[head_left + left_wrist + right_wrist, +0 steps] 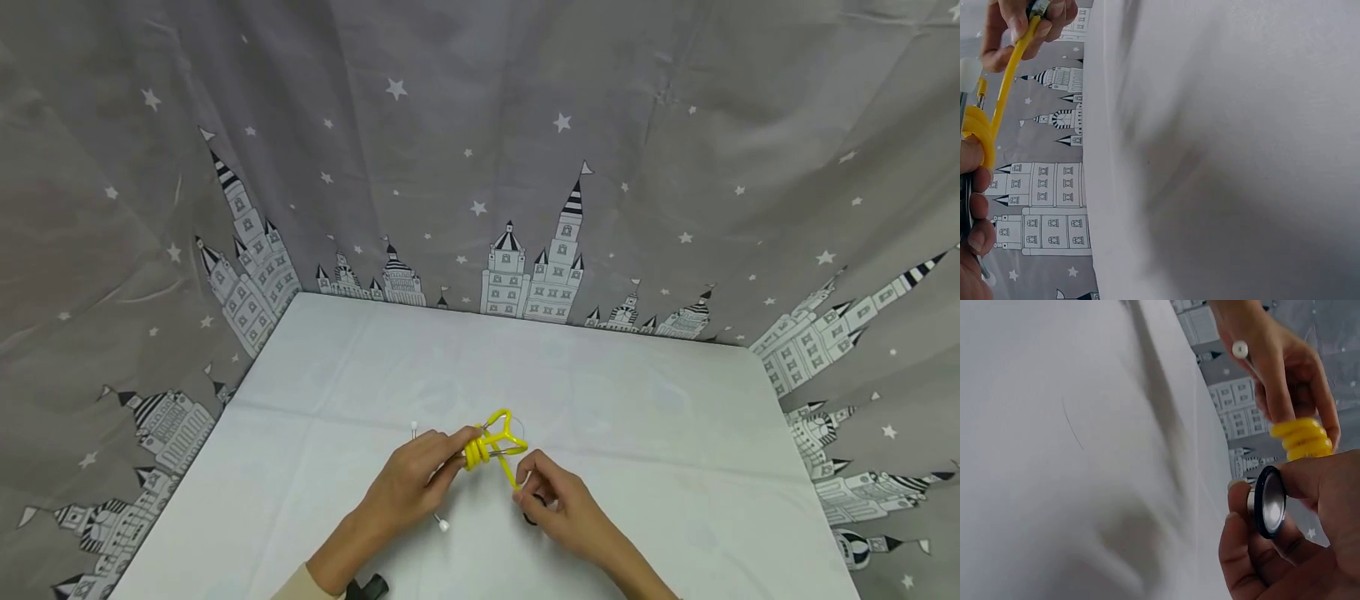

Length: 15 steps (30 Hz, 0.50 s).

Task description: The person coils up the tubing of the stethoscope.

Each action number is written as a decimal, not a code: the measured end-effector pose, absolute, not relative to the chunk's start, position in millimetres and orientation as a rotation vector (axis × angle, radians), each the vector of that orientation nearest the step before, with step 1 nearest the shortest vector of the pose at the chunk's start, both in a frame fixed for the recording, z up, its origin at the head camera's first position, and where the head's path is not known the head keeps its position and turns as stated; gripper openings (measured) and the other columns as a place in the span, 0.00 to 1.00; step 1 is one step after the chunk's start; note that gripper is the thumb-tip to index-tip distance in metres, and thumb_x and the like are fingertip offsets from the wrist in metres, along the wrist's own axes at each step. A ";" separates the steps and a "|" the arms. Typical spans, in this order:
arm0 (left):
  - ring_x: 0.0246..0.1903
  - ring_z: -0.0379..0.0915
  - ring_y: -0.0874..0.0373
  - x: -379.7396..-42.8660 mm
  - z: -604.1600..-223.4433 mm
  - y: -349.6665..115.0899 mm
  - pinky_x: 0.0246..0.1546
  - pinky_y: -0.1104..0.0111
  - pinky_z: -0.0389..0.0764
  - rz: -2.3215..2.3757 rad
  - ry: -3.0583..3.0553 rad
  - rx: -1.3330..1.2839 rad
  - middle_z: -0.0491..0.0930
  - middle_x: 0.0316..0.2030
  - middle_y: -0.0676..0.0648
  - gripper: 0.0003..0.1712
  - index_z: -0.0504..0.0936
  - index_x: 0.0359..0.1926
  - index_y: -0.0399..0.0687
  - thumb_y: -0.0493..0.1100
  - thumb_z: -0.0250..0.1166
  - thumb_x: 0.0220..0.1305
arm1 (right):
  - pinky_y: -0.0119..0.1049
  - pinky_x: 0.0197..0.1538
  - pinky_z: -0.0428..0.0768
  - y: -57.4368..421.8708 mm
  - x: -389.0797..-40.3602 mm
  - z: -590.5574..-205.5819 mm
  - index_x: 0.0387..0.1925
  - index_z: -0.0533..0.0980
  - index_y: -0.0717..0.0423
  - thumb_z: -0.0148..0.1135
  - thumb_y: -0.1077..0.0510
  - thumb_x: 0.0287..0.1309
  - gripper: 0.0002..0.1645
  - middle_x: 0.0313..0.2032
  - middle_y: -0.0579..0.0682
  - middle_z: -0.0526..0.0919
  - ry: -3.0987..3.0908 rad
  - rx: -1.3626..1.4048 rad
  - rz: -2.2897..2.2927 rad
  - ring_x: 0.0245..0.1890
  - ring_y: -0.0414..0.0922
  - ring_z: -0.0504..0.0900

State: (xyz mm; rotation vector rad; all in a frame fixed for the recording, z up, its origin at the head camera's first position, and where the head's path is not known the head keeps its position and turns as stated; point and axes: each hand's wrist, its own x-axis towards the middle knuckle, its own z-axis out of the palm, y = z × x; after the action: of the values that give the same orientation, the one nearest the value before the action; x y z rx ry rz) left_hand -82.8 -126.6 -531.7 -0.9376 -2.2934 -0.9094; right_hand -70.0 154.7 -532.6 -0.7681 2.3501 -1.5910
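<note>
My left hand (420, 468) grips a yellow stethoscope at its coiled tubing (476, 453), with the loops bunched by the fingertips. Past the loops sticks out the yellow Y-shaped fork (507, 427). White ear tips (443, 525) show on either side of this hand on thin metal tubes. From the coil a short length of tubing (1007, 87) runs to my right hand (561, 502). That hand pinches the round metal chest piece (1273, 503) with its dark rim between thumb and fingers. Both hands are above the table; the left palm is hidden.
A white cloth covers the table (360, 375). Behind it and at both sides hangs a grey curtain (450, 100) printed with castles and stars. A dark object (367, 587) shows beside the left sleeve at the bottom edge.
</note>
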 end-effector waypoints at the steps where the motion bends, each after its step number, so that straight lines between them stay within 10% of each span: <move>1: 0.37 0.82 0.65 -83.1 -532.4 -126.2 0.37 0.78 0.78 -0.908 -2.293 -0.937 0.89 0.45 0.57 0.36 0.81 0.71 0.48 0.32 0.76 0.61 | 0.27 0.29 0.79 153.4 -67.9 -532.9 0.48 0.76 0.49 0.66 0.61 0.74 0.07 0.28 0.48 0.81 2.317 -0.781 -1.604 0.26 0.28 0.74; 15: 0.37 0.80 0.66 -83.3 -536.6 -120.9 0.38 0.79 0.77 -0.920 -2.343 -0.922 0.89 0.46 0.57 0.34 0.80 0.71 0.50 0.33 0.75 0.64 | 0.30 0.35 0.86 142.6 -50.7 -526.1 0.49 0.85 0.54 0.63 0.64 0.75 0.07 0.36 0.58 0.87 2.065 -0.739 -1.851 0.32 0.28 0.79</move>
State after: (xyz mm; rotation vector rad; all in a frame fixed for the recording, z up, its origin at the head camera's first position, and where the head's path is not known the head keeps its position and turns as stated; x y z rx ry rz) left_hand -83.3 -120.9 -536.6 -0.9220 -2.3434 -0.9201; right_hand -50.7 142.6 -526.1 -0.7395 2.0647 -1.8509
